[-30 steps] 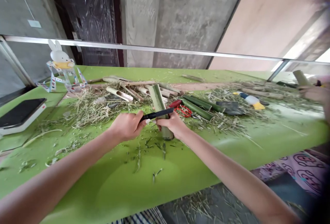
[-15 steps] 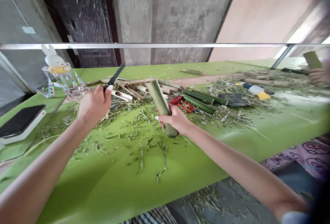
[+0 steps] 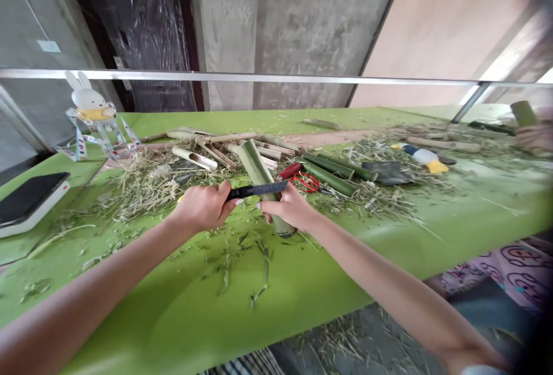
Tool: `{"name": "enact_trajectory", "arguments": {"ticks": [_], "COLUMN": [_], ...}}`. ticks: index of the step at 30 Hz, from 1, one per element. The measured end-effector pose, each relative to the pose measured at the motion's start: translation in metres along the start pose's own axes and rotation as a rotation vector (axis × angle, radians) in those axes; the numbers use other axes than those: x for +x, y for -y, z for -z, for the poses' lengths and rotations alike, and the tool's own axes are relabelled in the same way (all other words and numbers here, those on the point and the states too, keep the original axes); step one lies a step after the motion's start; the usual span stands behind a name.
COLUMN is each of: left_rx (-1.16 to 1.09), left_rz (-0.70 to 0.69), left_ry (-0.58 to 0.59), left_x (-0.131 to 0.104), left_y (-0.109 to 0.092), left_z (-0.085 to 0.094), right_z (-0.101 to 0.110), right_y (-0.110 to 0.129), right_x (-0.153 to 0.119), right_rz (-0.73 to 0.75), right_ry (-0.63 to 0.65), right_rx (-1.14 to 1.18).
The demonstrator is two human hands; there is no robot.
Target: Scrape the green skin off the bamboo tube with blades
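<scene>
Bamboo tube (image 3: pixel 254 163) is sitting in the right hand (image 3: pixel 296 209), over the middle of the table (image 3: pixel 185 306), back from the near edge. It's leaning, top end pointing toward the far edge and a bit left. Can't tell if its bottom end is touching the table. Right hand is closing around the lower half, thumb on the left side. Left hand (image 3: pixel 204 208) is gripping the knife (image 3: pixel 256 190) by its handle, fingers fully wrapped. Blade is lying crosswise in front of the tube, tip reaching the right hand's fingers; can't confirm blade contact.

Just beyond the right hand, toward the far edge: red scissors (image 3: pixel 307 182) and a dark red handle (image 3: pixel 290 171) are lying beside green bamboo pieces (image 3: pixel 330 178). Split bamboo (image 3: pixel 194 157) is piling up left of those, shavings (image 3: pixel 138 190) spreading around it. Bunny toy (image 3: pixel 90 101) is standing near the far left corner; black-topped white box (image 3: pixel 32 199) is resting by the left edge.

Toward the table's right end, a co-worker's hand (image 3: pixel 534 137) is holding another bamboo piece (image 3: pixel 522 113). Metal rail (image 3: pixel 276 79) is running above the far edge.
</scene>
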State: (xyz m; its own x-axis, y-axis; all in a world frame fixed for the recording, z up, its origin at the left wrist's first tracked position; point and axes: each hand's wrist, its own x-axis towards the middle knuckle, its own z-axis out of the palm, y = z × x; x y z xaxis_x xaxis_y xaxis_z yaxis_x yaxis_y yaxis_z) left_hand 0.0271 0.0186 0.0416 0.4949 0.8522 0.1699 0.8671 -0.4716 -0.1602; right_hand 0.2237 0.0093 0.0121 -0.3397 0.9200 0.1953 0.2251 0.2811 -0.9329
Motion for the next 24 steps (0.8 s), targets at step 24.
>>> {"name": "enact_trajectory", "arguments": {"ticks": [24], "left_rx": [-0.089], "left_rz": [0.095], "left_ry": [-0.071], "left_x": [0.015], "left_y": [0.009], "left_z": [-0.001], "right_z": [-0.003], "right_y": [-0.001], "right_x": [0.010], "right_rz": [-0.198], "right_ry": [0.020], "right_rx": [0.145]}}
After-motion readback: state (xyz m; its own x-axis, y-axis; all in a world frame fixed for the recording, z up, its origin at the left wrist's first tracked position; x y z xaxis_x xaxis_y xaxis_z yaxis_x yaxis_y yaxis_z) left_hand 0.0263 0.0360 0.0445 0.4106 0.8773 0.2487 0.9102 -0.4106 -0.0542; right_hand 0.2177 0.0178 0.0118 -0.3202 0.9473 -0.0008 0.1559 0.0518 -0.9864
